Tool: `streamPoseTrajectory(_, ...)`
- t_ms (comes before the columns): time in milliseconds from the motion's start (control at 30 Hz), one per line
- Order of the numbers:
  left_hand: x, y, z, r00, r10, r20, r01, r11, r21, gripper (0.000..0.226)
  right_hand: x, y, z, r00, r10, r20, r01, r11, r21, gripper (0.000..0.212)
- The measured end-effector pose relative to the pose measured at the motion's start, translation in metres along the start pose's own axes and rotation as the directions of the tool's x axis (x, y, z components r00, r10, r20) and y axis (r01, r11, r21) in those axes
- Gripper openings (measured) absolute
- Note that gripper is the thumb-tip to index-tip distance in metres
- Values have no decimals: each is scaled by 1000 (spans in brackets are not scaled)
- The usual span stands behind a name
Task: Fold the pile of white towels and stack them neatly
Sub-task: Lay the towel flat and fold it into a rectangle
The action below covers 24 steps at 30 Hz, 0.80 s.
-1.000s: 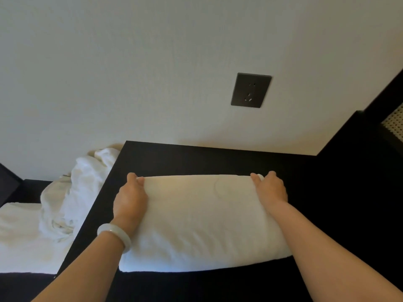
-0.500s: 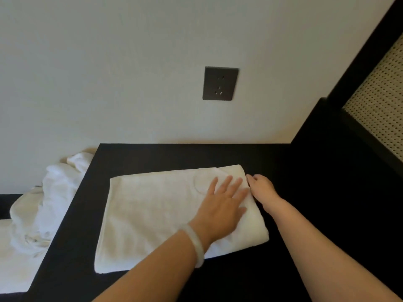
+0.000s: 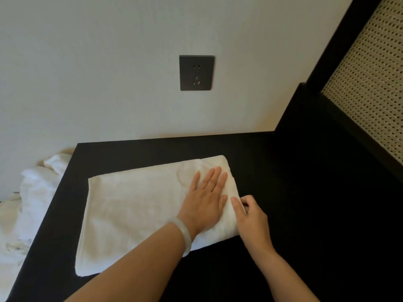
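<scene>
**Clerk:** Item one, the folded towel (image 3: 135, 210)?

**Keeper:** One piece, white, folded to a long rectangle. It lies flat on the black table (image 3: 294, 192), its length running from about 8 o'clock to 2 o'clock in the view. There is a faint round mark near its 1 o'clock corner.

**Clerk:** Left hand (image 3: 205, 199)?

**Keeper:** Palm down on the towel's 3 o'clock end. The fingers are straight and a little spread, pointing toward 12 o'clock and pressing the cloth. A pale bracelet (image 3: 184, 234) is on that wrist.

**Clerk:** Right hand (image 3: 250, 219)?

**Keeper:** Just beside the left, at its 4 o'clock, on the towel's short edge. The forefinger rests on top of the cloth and the other fingers curl at the edge, so the hand pinches the fold there. The underside of that grip is hidden.

**Clerk:** Remaining stock?

**Keeper:** A pile of towels (image 3: 32, 203), white, crumpled and unfolded. It sits past the table's edge at 9 o'clock of the folded piece, on a lower surface and apart from it.

**Clerk:** Fixtures?

**Keeper:** A dark wall socket (image 3: 196, 73) on the pale wall (image 3: 87, 73) at 12 o'clock, above the table. A woven panel (image 3: 370, 83) in a black frame is at 2 o'clock.
</scene>
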<state>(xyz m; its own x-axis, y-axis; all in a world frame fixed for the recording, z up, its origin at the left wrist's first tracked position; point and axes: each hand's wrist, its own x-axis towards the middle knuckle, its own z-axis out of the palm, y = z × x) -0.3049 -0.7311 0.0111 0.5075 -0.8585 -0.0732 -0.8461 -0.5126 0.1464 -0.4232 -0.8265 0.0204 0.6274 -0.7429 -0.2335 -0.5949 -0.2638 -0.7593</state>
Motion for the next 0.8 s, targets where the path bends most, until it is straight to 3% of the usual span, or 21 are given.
streamPoseTrajectory(200,2,-1,5,1000,-6,-27,6,1000,-5,66,6,18,-21,978,119,173,-133,988,74,29)
streamPoseTrajectory(500,2,-3,12,998,36,-49,-36,999,-11,60,-2,22,-39,899,98,427,-161,980,114,21)
streamPoseTrajectory(600,2,-3,9,999,21,-32,-21,1000,-2,61,0,13,-39,890,141,434,-176,983,43,23)
streamPoseTrajectory(733,4,-3,8,999,19,-27,-19,1000,3,63,-7,12,-25,950,167,264,-183,982,37,25)
streamPoseTrajectory(800,4,-2,10,999,25,-23,-25,1000,-5,63,-12,10,-23,944,218,248,-244,966,81,20)
